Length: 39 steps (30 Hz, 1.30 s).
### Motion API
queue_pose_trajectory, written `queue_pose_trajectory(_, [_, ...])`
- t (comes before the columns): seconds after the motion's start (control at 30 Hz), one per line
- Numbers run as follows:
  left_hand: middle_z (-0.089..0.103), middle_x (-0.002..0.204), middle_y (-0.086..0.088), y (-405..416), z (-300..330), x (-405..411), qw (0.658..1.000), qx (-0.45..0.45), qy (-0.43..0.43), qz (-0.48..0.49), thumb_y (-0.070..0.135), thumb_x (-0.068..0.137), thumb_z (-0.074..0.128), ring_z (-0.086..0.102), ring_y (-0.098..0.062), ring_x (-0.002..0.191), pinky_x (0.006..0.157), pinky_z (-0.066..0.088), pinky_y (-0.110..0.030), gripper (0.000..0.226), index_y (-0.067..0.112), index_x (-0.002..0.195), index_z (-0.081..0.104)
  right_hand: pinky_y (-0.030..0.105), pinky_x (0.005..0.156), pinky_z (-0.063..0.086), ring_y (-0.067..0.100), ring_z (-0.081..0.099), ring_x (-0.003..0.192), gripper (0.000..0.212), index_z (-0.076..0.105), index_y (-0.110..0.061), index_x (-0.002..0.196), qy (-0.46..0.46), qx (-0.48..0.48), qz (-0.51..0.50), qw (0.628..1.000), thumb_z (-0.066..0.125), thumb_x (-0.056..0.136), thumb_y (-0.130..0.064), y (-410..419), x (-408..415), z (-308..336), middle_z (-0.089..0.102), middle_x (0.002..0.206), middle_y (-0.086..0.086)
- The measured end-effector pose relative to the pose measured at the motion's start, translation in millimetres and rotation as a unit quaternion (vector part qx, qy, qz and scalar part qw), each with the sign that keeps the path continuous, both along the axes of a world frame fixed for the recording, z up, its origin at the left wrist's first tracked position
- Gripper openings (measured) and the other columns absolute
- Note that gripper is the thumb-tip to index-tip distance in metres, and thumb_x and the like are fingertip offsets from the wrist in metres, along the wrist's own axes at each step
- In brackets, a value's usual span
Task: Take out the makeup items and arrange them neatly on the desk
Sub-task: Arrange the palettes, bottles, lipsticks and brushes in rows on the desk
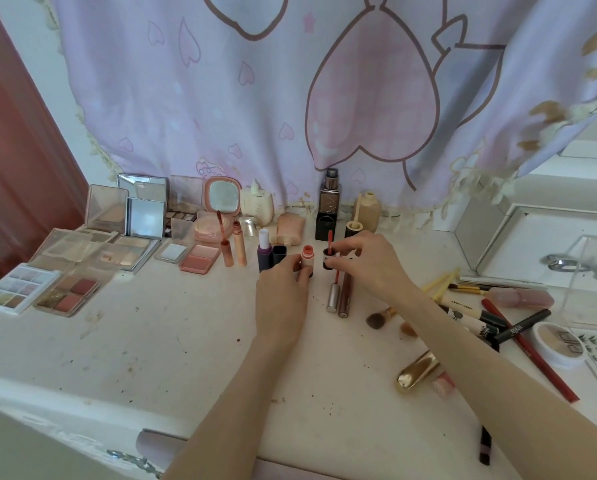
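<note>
While the left hand (283,282) keeps its grip clamped round a small upright peach-coloured lip tube with an orange neck (306,259), the right hand (366,261) pinches a dark cap with a red wand (329,256) just beside it, upright, above the white surface (186,341).

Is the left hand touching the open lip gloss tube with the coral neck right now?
Touching. The head view shows the left hand with its fingers curled round the lip gloss tube, which stands upright on the desk; no gap shows between fingers and tube.
</note>
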State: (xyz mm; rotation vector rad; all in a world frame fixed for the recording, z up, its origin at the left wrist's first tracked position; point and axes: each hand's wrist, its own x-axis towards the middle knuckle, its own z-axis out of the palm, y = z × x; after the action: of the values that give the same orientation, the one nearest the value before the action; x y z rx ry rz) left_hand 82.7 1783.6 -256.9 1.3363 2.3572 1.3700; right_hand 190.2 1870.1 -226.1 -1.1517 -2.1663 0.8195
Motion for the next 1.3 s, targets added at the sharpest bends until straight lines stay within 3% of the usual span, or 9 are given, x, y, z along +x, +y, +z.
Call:
queue_pose_trajectory(0.1, [0.07, 0.094, -0.006, -0.2, 0.0, -0.5, 1.0, -0.004, 0.006, 0.003, 0.023, 0.092, 0.054, 0.056, -0.015, 0.08, 0.061, 0.028, -0.016, 0.021, 0.012, 0.104, 0.067, 0.038, 0.081, 0.041, 0.023, 0.05, 0.088, 0.017, 0.073, -0.031, 0.093, -0.04, 0.025, -0.007, 0.999, 0.073, 0.075, -0.032, -0.4, -6.8, -5.8, 0.053, 0.086, 0.002])
queue_pose_trajectory(0.27, [0.069, 0.096, -0.006, 0.0, -1.6, -1.2, 1.0, -0.007, 0.015, -0.001, 0.02, 0.092, 0.054, 0.05, -0.013, 0.076, 0.061, 0.026, -0.016, 0.02, 0.012, 0.105, 0.066, 0.03, 0.071, 0.023, 0.016, 0.041, 0.085, 0.018, 0.071, -0.037, 0.096, -0.108, 0.061, -0.026, 0.992, 0.068, 0.078, -0.041, 1.5, -10.0, -13.2, 0.043, 0.076, -0.009])
queue_pose_trajectory(0.43, [0.068, 0.099, -0.005, 0.8, -1.9, -0.9, 1.0, -0.013, 0.019, -0.003, 0.02, 0.092, 0.053, 0.055, -0.016, 0.081, 0.068, 0.032, -0.017, 0.021, 0.012, 0.107, 0.066, 0.03, 0.072, 0.021, 0.016, 0.035, 0.087, 0.024, 0.07, -0.036, 0.101, -0.134, 0.089, -0.024, 0.987, 0.067, 0.079, -0.044, 3.8, -10.3, -14.0, 0.041, 0.078, -0.007])
queue_pose_trajectory(0.57, [0.069, 0.096, -0.004, -0.7, -2.0, -1.3, 0.999, -0.019, 0.039, -0.002, 0.02, 0.093, 0.052, 0.05, -0.012, 0.075, 0.065, 0.03, -0.017, 0.02, 0.012, 0.104, 0.067, 0.032, 0.078, 0.026, 0.022, 0.041, 0.1, 0.036, 0.064, -0.031, 0.114, -0.158, 0.087, -0.017, 0.983, 0.066, 0.081, -0.043, 2.4, -9.9, -12.3, 0.043, 0.09, -0.003])
queue_pose_trajectory(0.7, [0.068, 0.098, -0.006, -9.0, -1.2, 3.2, 0.999, -0.005, 0.042, -0.007, 0.02, 0.093, 0.053, 0.06, -0.018, 0.083, 0.069, 0.037, -0.019, 0.021, 0.01, 0.107, 0.064, 0.033, 0.089, 0.034, 0.021, 0.044, 0.105, 0.04, 0.06, -0.024, 0.121, -0.097, 0.069, -0.02, 0.993, 0.064, 0.083, -0.037, -4.1, 6.4, -3.8, 0.051, 0.099, 0.0])
queue_pose_trajectory(0.83, [0.065, 0.108, -0.006, -25.0, -1.5, 8.2, 0.998, 0.012, 0.051, -0.02, 0.016, 0.094, 0.05, 0.059, -0.016, 0.09, 0.078, 0.04, -0.019, 0.027, 0.009, 0.119, 0.059, 0.022, 0.081, 0.035, 0.011, 0.048, 0.088, 0.028, 0.063, -0.019, 0.115, -0.044, 0.072, -0.014, 0.996, 0.058, 0.089, -0.028, -13.4, 41.2, 7.3, 0.056, 0.097, -0.004])
queue_pose_trajectory(0.93, [0.062, 0.117, 0.0, -38.4, -3.8, 16.5, 0.995, 0.011, 0.081, -0.062, 0.018, 0.094, 0.049, 0.056, -0.009, 0.092, 0.082, 0.039, -0.018, 0.031, 0.014, 0.124, 0.056, 0.021, 0.079, 0.034, 0.01, 0.049, 0.087, 0.026, 0.061, -0.018, 0.115, -0.084, 0.086, -0.024, 0.992, 0.055, 0.092, -0.027, -14.9, 72.9, 14.9, 0.056, 0.095, -0.006])
queue_pose_trajectory(1.07, [0.058, 0.122, -0.003, -50.3, -9.3, 31.6, 0.976, -0.034, 0.172, -0.131, 0.019, 0.095, 0.046, 0.052, -0.018, 0.11, 0.09, 0.034, -0.021, 0.032, 0.011, 0.125, 0.056, 0.027, 0.086, 0.039, 0.016, 0.052, 0.095, 0.024, 0.062, -0.018, 0.114, -0.164, 0.1, -0.05, 0.98, 0.052, 0.093, -0.024, -14.7, 115.7, 21.1, 0.058, 0.102, 0.0])
queue_pose_trajectory(1.3, [0.039, 0.144, -0.004, -48.7, -12.2, 34.3, 0.958, -0.131, 0.224, -0.119, 0.024, 0.097, 0.037, 0.033, -0.016, 0.133, 0.108, 0.024, -0.027, 0.046, 0.009, 0.14, 0.036, 0.043, 0.095, 0.038, 0.025, 0.045, 0.111, 0.03, 0.063, -0.021, 0.112, -0.379, 0.105, -0.073, 0.916, 0.04, 0.096, -0.033, -14.4, 158.1, 15.1, 0.056, 0.113, 0.006])
